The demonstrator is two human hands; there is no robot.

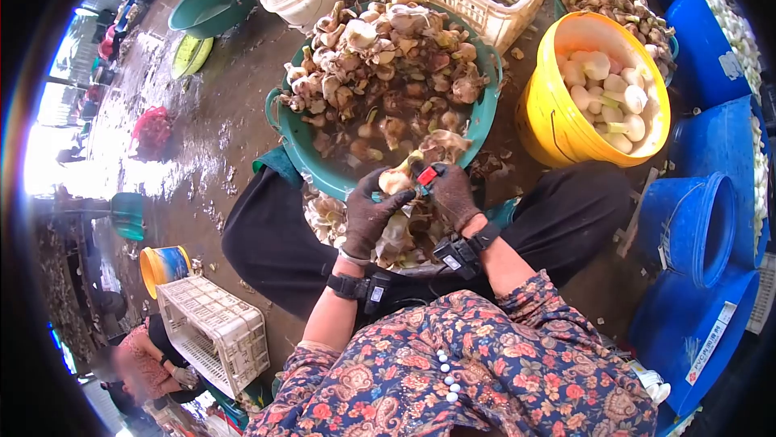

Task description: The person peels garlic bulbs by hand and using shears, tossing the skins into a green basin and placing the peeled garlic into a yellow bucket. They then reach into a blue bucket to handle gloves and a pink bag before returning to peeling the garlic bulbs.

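Both hands wear dark gloves and meet over the near rim of a green tub [487, 118] of unpeeled bulbs in murky water. My left hand [369, 212] is wrapped round a pale garlic-like bulb [397, 179]. My right hand [453, 197] is closed on a small tool with a red part [427, 176], held against the bulb's right side. The blade, if any, is too small to make out. Brownish peelings [396, 236] lie below the hands, between the legs. To the right stands a yellow bucket [558, 126] holding peeled white bulbs [596, 67].
A cream crate [493, 21] and a white bucket [303, 4] stand behind the tub. Blue containers [677, 223] line the right side. At lower left, a person [145, 360] sits by another crate [212, 332]. A green basin [217, 2] lies at upper left.
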